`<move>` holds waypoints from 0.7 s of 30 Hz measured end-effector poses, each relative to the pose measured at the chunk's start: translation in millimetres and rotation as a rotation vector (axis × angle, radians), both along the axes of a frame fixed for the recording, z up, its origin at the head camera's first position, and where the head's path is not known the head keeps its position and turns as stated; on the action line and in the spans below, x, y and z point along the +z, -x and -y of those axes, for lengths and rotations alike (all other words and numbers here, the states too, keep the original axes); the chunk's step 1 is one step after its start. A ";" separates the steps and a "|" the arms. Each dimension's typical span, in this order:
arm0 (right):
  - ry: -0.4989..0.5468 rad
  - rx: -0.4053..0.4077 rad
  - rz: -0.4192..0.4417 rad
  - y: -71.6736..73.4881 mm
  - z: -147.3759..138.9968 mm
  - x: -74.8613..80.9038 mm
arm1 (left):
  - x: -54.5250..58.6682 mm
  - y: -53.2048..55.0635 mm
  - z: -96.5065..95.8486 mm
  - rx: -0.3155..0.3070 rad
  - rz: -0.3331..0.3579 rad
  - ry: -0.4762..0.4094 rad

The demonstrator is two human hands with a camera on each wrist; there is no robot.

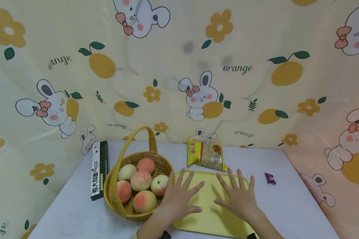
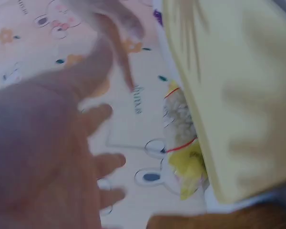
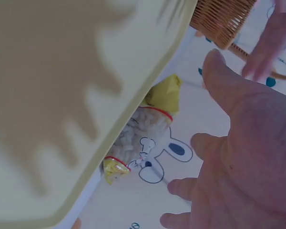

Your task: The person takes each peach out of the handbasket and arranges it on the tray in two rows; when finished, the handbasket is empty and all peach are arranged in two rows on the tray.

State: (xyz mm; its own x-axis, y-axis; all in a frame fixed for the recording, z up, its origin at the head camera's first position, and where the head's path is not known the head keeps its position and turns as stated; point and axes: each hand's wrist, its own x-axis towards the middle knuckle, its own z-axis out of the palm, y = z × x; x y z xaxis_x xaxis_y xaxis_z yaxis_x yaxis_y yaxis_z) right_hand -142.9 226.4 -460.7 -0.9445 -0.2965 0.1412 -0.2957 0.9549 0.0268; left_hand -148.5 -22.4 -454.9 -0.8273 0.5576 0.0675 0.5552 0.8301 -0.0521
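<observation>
Both hands hover with fingers spread over a pale yellow tray (image 1: 209, 199) on the white table. The left hand (image 1: 179, 196) is above the tray's left side, near the wicker basket (image 1: 137, 217), and holds nothing. The right hand (image 1: 239, 199) is above the tray's right half, also with nothing in it. Several peaches (image 1: 141, 180) lie in the basket, whose handle arches over them. In the left wrist view the left hand (image 2: 52, 148) shows its palm and spread fingers; the right wrist view shows the right hand (image 3: 252, 157) likewise.
Behind the tray lies a yellow clear-windowed food bag (image 1: 207, 155). A black-and-white pasta box (image 1: 99, 171) stands left of the basket. A small purple wrapped candy (image 1: 270, 178) is right of the tray. A printed rabbit-and-orange cloth (image 1: 173, 66) hangs around the table.
</observation>
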 end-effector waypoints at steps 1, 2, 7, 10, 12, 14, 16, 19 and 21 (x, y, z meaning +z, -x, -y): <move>0.006 0.002 0.002 0.1 -0.8 -0.9 | 2.5 -3.4 5.1 -0.018 0.022 -0.053; 0.011 0.004 0.004 0.5 -1.4 -1.7 | 5.1 -7.0 10.7 -0.036 0.034 -0.107; 0.029 0.017 0.004 2.6 -2.0 -3.5 | 8.8 -28.6 44.2 -0.094 -0.157 -0.346; 0.034 0.029 0.001 3.2 -1.0 -3.2 | -1.5 -41.7 65.5 -0.119 -0.421 -0.537; 0.033 0.037 -0.002 3.8 -0.4 -3.3 | -8.3 -50.4 79.5 -0.127 -0.568 -0.679; 0.027 0.047 -0.012 4.7 -0.1 -3.5 | -12.7 -60.6 93.8 -0.100 -0.690 -0.773; 0.028 0.062 -0.033 6.7 -0.4 -4.4 | -14.2 -72.1 108.0 -0.011 -0.741 -0.832; 0.084 0.095 -0.065 10.5 -0.3 -5.0 | -14.6 -86.3 126.3 0.228 -0.725 -0.856; 0.173 0.128 -0.062 13.2 0.5 -5.0 | -16.4 -90.0 134.1 0.379 -0.684 -0.854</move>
